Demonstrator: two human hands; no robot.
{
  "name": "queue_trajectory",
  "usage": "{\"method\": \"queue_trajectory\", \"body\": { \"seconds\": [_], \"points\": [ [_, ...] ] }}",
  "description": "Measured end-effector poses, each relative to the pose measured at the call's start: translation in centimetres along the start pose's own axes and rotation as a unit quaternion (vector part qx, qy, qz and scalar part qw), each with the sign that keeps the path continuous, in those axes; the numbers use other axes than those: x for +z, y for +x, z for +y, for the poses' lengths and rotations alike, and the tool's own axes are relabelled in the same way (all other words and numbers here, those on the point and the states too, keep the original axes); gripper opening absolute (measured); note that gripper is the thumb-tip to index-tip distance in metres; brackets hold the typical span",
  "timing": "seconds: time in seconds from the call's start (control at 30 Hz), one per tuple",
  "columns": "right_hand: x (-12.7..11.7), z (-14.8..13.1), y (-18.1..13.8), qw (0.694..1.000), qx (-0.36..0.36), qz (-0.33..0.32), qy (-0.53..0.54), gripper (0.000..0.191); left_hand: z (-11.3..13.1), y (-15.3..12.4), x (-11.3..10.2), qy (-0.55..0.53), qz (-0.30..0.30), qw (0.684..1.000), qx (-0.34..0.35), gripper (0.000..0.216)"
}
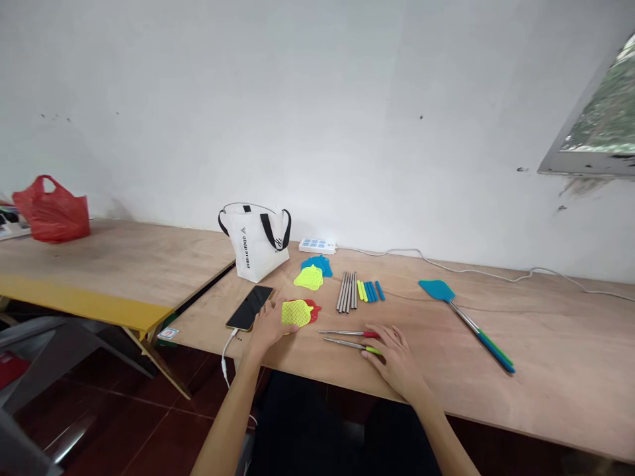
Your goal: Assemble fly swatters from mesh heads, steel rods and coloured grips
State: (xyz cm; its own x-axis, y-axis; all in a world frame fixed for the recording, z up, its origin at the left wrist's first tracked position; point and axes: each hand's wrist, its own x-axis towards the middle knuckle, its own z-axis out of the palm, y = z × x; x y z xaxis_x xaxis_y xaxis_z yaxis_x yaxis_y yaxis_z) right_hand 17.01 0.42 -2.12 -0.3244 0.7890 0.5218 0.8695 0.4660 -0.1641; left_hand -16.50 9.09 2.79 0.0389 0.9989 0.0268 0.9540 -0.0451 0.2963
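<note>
My left hand (pixel 269 325) rests low on the table, its thumb apart from the fingers and touching the near edge of a yellow fly swatter head (pixel 296 313). A red swatter head (pixel 315 311) sticks out from beneath that one. Flat over the grip ends of two metal rods lies my right hand (pixel 397 357), fingers spread. One rod has a red grip (pixel 370 334), the other a yellow-green grip (pixel 374 350). Farther back are more yellow heads (pixel 308 278), blue heads (pixel 320 264), several bare metal tubes (pixel 347 293), and short yellow and blue grips (pixel 370 291).
On the right lie blue-headed swatters (pixel 436 289) with blue and green grips. A phone (pixel 252 307) with a white cable is beside my left hand. Behind stand a white bag (pixel 258 248) and a power strip (pixel 317 246). A red plastic bag (pixel 54 215) sits on the left table.
</note>
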Motion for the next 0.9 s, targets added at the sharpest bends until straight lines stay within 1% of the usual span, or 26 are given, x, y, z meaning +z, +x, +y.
{"method": "queue_trajectory", "body": {
  "seconds": [0.1, 0.17, 0.23, 0.3, 0.4, 0.53, 0.6, 0.67, 0.73, 0.8, 0.9],
  "points": [
    [0.4, -1.4, 0.2, 1.0, -0.01, -0.002, -0.002, 0.019, -0.5, 0.1, -0.1, -0.004, -0.007, 1.0, -0.004, 0.081],
    [0.5, -1.7, 0.3, 1.0, -0.013, -0.003, 0.008, 0.017, -1.0, 0.2, -0.1, -0.02, -0.012, 1.0, 0.0, 0.083],
    [0.6, -1.8, 0.3, 1.0, -0.013, 0.002, 0.017, 0.016, -1.3, 0.4, 0.0, -0.062, 0.003, 0.998, 0.021, 0.085],
    [0.5, -1.6, 0.3, 1.0, -0.011, 0.012, 0.023, 0.017, -1.5, 0.7, 0.1, -0.141, 0.023, 0.988, 0.057, 0.084],
    [0.4, -1.3, 0.3, 0.999, 0.01, 0.034, 0.041, 0.02, -1.0, 1.0, 0.1, -0.287, 0.034, 0.952, 0.102, 0.076],
    [0.3, -1.0, 0.3, 0.993, 0.066, 0.064, 0.077, 0.022, 0.7, 1.0, 0.0, -0.438, 0.058, 0.887, 0.133, 0.061],
    [0.3, -0.8, 0.3, 0.988, 0.092, 0.076, 0.098, 0.024, 1.9, 0.7, 0.1, -0.516, 0.042, 0.845, 0.133, 0.059],
    [0.2, -0.7, 0.2, 0.981, 0.112, 0.096, 0.121, 0.026, 3.1, 0.2, 0.3, -0.589, 0.008, 0.8, 0.118, 0.059],
    [0.1, -0.7, 0.2, 0.974, 0.125, 0.121, 0.145, 0.029, 4.1, -0.3, 0.6, -0.634, -0.019, 0.768, 0.092, 0.062],
    [0.0, -0.7, 0.1, 0.968, 0.129, 0.14, 0.162, 0.031, 4.8, -0.6, 1.0, -0.646, -0.036, 0.759, 0.072, 0.063],
    [-0.2, -0.9, 0.2, 0.967, 0.116, 0.149, 0.171, 0.031, 5.7, -0.9, 1.4, -0.641, -0.046, 0.764, 0.061, 0.062]
  ]
}}
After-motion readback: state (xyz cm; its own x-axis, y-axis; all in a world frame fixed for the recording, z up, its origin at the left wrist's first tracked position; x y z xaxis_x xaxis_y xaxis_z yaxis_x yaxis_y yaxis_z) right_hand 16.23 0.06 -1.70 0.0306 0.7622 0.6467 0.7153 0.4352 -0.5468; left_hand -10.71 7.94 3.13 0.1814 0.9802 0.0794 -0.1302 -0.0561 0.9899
